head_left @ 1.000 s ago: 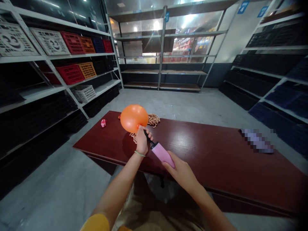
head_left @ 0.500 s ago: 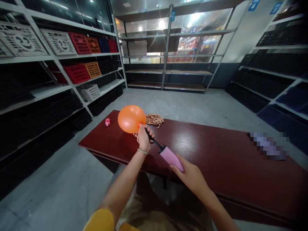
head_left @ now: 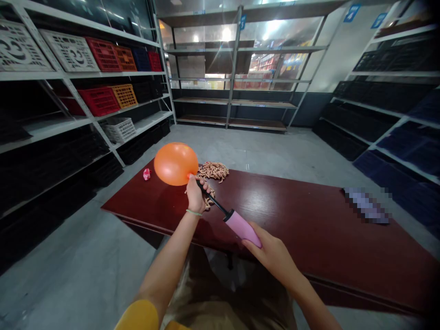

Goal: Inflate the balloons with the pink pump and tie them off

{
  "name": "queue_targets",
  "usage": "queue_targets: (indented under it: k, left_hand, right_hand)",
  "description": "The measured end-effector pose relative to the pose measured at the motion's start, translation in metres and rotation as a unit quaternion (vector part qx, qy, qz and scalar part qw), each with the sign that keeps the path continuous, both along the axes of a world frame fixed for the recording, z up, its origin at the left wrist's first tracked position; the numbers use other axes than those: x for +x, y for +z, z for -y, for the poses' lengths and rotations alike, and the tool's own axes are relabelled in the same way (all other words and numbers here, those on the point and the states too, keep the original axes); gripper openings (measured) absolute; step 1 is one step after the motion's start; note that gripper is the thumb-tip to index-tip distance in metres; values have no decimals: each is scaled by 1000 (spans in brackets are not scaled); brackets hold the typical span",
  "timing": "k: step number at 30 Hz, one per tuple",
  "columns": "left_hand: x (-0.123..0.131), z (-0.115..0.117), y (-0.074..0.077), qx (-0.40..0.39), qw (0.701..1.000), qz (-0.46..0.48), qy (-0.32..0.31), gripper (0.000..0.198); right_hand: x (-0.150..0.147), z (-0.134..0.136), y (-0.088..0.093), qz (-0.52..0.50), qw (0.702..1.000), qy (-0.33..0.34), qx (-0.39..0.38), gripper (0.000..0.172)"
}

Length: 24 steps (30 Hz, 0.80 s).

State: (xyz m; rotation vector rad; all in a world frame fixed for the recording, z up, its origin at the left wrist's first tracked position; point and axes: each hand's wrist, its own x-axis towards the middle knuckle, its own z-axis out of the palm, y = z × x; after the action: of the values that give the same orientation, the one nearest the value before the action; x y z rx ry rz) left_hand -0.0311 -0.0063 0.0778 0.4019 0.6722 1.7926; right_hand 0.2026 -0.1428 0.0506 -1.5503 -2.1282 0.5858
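Head view: balloon (head_left: 175,163) neck pinched on pump (head_left: 240,227) nozzle by left hand (head_left: 195,195), pump body clasped by right hand (head_left: 270,252), near desk's (head_left: 309,229) left corner; neck prob. slips off if pinch is loosened.

Balloon (head_left: 175,163) neck and pump nozzle tip: hidden inside the left hand (head_left: 195,195), so the joint between them can't be seen. Rear end of the pink pump (head_left: 240,226) is covered by the right hand (head_left: 271,252); its handle isn't visible. The pile of tan uninflated balloons (head_left: 213,170) is partly behind the left hand and pump shaft. Small pink item (head_left: 147,173) near the table's far left corner: too small to identify. Object on the table's (head_left: 309,229) right side (head_left: 366,205) is pixelated, unreadable. Table's right end fades into the dark frame corner. Both arms are cut off by the bottom edge. Blue shelf signs (head_left: 351,12): illegible.
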Motion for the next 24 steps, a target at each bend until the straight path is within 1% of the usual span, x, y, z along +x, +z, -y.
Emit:
queue_targets:
  k: [2, 5, 10, 13, 15, 18, 21, 24]
  left_hand:
    - [-2, 1, 3, 1, 1000, 5, 13, 31]
    - [5, 7, 3, 2, 1000, 11, 24, 32]
    - [24, 25, -7, 12, 1000, -8, 13, 33]
    - [25, 30, -12, 25, 999, -23, 0, 33]
    - [21, 29, -12, 27, 999, -31, -8, 32]
    - [14, 24, -10, 17, 999, -30, -4, 30]
    - [2, 16, -5, 13, 999, -16, 28, 28]
    - [-22, 5, -3, 23, 996, -22, 77, 26]
  right_hand:
    - [2, 1, 0, 10, 1000, 1, 2, 48]
    - [-4, -5, -1, 35, 999, -6, 12, 49]
    - [-32, -23, 3, 42, 999, -13, 23, 48]
    - [-43, -28, 7, 33, 999, -2, 10, 46]
    - [-47, -29, 9, 25, 1000, 8, 1, 45]
    - [-49, -29, 10, 16, 1000, 11, 2, 45]
    - [-44, -26, 7, 18, 1000, 10, 18, 46]
    - [-31, -24, 0, 24, 999, 18, 37, 47]
